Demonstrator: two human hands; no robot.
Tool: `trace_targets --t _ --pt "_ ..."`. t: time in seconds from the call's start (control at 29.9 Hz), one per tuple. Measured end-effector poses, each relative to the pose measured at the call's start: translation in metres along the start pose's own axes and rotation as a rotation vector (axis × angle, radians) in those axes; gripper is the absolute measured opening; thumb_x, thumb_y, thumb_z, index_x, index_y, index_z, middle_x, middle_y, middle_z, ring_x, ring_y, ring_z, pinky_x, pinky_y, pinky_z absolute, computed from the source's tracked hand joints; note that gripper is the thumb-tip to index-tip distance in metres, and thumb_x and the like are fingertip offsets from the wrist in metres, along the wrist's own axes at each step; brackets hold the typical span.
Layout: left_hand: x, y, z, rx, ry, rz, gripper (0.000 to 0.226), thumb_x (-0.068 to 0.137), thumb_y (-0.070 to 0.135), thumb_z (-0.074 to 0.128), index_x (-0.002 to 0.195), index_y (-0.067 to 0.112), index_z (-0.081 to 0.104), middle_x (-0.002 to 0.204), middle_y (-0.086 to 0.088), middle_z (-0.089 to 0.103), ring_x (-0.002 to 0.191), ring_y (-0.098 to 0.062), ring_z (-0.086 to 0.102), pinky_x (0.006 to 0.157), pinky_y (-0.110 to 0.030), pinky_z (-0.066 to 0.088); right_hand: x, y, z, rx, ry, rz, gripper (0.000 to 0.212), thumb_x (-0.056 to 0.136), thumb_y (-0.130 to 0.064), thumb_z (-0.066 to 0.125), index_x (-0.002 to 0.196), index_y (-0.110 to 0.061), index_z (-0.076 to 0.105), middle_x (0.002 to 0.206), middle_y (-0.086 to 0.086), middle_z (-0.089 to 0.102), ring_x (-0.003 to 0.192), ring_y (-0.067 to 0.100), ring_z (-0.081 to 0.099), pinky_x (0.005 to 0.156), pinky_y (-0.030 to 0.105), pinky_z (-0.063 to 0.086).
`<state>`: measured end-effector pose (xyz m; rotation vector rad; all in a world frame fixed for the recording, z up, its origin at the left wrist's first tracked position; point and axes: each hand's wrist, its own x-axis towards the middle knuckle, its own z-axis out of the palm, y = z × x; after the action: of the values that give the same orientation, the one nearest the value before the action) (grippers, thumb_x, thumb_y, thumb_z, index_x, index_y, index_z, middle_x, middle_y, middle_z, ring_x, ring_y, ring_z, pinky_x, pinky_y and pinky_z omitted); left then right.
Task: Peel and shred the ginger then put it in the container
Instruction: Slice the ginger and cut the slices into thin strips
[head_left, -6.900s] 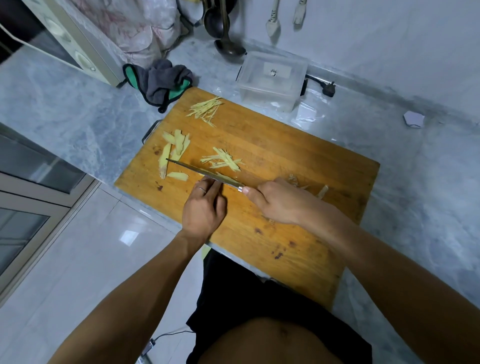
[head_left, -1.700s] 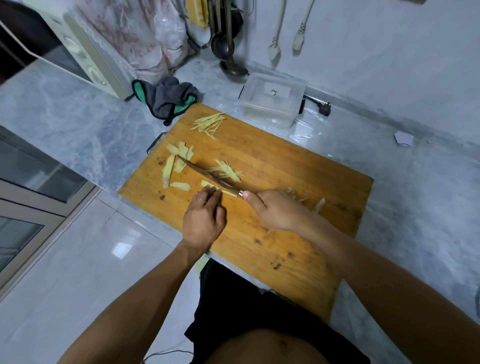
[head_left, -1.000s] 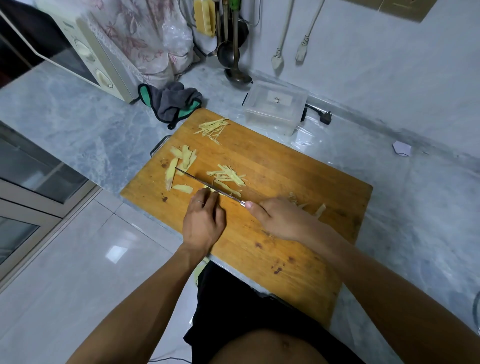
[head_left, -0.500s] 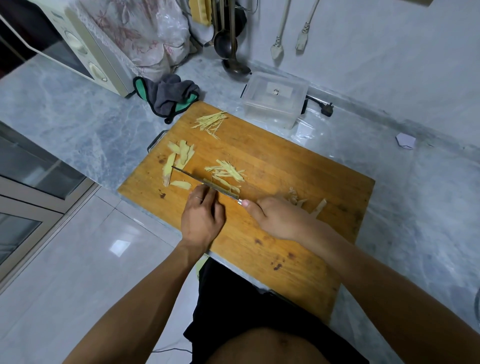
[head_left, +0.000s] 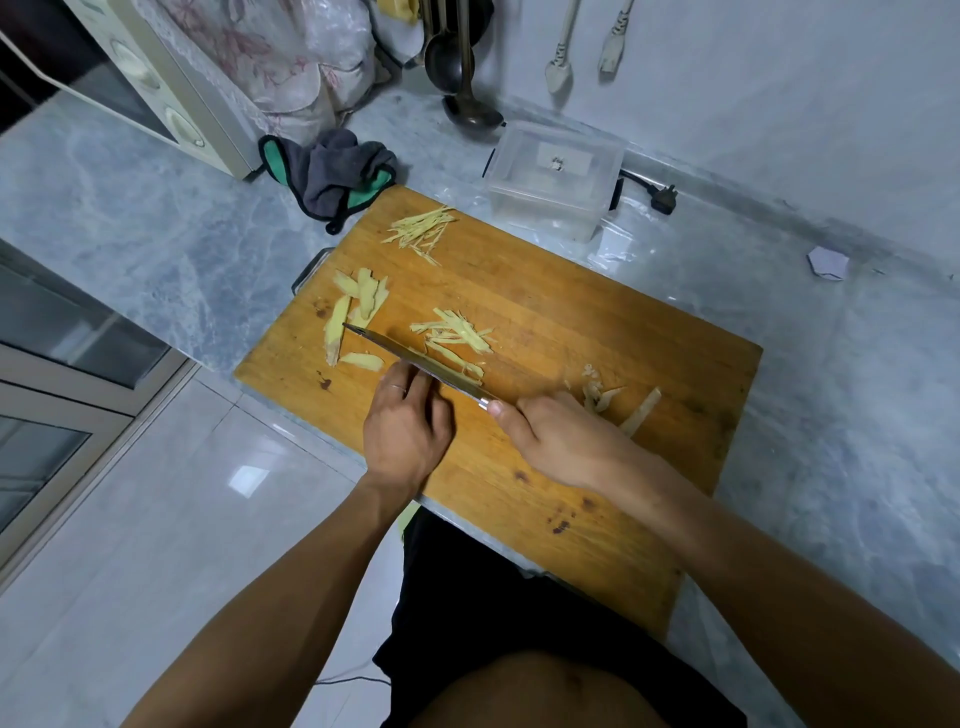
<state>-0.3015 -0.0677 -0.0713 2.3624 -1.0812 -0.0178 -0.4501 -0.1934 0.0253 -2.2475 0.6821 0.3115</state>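
Note:
On the wooden cutting board (head_left: 597, 322), my right hand (head_left: 561, 441) grips the handle of a knife (head_left: 415, 359) whose blade lies across the board toward the left. My left hand (head_left: 405, 426) rests fingers-down just beside the blade, its fingertips hiding whatever ginger lies under them. Freshly cut ginger shreds (head_left: 457, 338) lie beyond the blade. Ginger slices (head_left: 358, 306) lie at the left, and another shred pile (head_left: 421, 231) is at the board's far corner. Ginger peel scraps (head_left: 618, 402) lie to the right of my right hand. A clear plastic container (head_left: 550, 179) stands behind the board.
A grey-green cloth (head_left: 332, 174) lies left of the board's far corner, beside a microwave (head_left: 150, 78). Ladles (head_left: 462, 67) hang on the wall behind the container. A power plug (head_left: 660, 200) lies right of the container. The counter edge runs along the board's near side.
The knife blade has kept working at the same spot beside my left fingertips, and the shred pile beyond it has grown slightly. Both hands stay in place; the camera shifted a little.

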Motion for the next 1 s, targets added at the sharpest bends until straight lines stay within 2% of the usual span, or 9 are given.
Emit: trace_targets --t 0.07,0.23,0.47,0.6,0.84,1.0 --pt "0.0 0.001 0.0 0.002 0.002 0.001 0.03 0.086 0.012 0.06 0.116 0.013 0.065 0.123 -0.009 0.059 0.108 -0.029 0.057 0.076 -0.033 0.051 0.0 -0.002 -0.002 -0.006 -0.006 0.005 0.057 0.104 -0.056 0.023 0.068 -0.018 0.047 0.062 0.001 0.055 0.056 0.016 0.054 0.057 0.037 0.046" --pt "0.0 0.001 -0.001 0.004 0.006 0.016 0.031 0.086 0.011 0.061 0.116 0.014 0.064 0.123 -0.01 0.059 0.107 -0.029 0.057 0.074 -0.032 0.049 0.002 -0.002 -0.003 -0.034 0.003 -0.003 0.063 0.102 -0.059 0.021 0.07 -0.014 0.051 0.067 0.008 0.057 0.061 0.028 0.059 0.063 0.049 0.053" --pt "0.0 0.0 0.0 -0.002 -0.007 0.008 0.032 0.087 0.012 0.06 0.119 0.015 0.064 0.127 -0.008 0.058 0.11 -0.028 0.057 0.075 -0.033 0.05 0.005 -0.003 -0.005 -0.016 -0.017 0.008 0.066 0.103 -0.057 0.023 0.068 -0.009 0.05 0.061 0.007 0.05 0.053 0.025 0.049 0.058 0.05 0.049" --pt "0.0 0.0 0.001 0.002 0.015 0.017 0.032 0.087 0.012 0.06 0.119 0.014 0.065 0.126 -0.009 0.058 0.109 -0.03 0.058 0.076 -0.033 0.051 0.005 -0.002 -0.005 -0.005 0.006 0.013 0.071 0.104 -0.056 0.025 0.072 -0.001 0.056 0.065 0.017 0.058 0.059 0.036 0.057 0.057 0.048 0.049" --pt "0.001 -0.003 0.003 0.033 0.0 0.012 0.034 0.088 0.019 0.053 0.12 0.014 0.065 0.12 -0.011 0.059 0.103 -0.031 0.059 0.071 -0.034 0.05 0.019 -0.005 0.001 -0.049 -0.002 0.013 0.065 0.102 -0.061 0.023 0.068 -0.012 0.05 0.071 0.012 0.055 0.064 0.031 0.057 0.064 0.048 0.052" --pt "0.001 -0.002 0.001 0.026 0.003 0.006 0.034 0.088 0.017 0.054 0.12 0.015 0.065 0.122 -0.01 0.059 0.108 -0.03 0.057 0.075 -0.034 0.05 0.019 0.0 0.003 -0.04 0.013 -0.004 0.061 0.1 -0.064 0.023 0.066 -0.019 0.047 0.07 0.007 0.053 0.065 0.027 0.055 0.067 0.049 0.053"
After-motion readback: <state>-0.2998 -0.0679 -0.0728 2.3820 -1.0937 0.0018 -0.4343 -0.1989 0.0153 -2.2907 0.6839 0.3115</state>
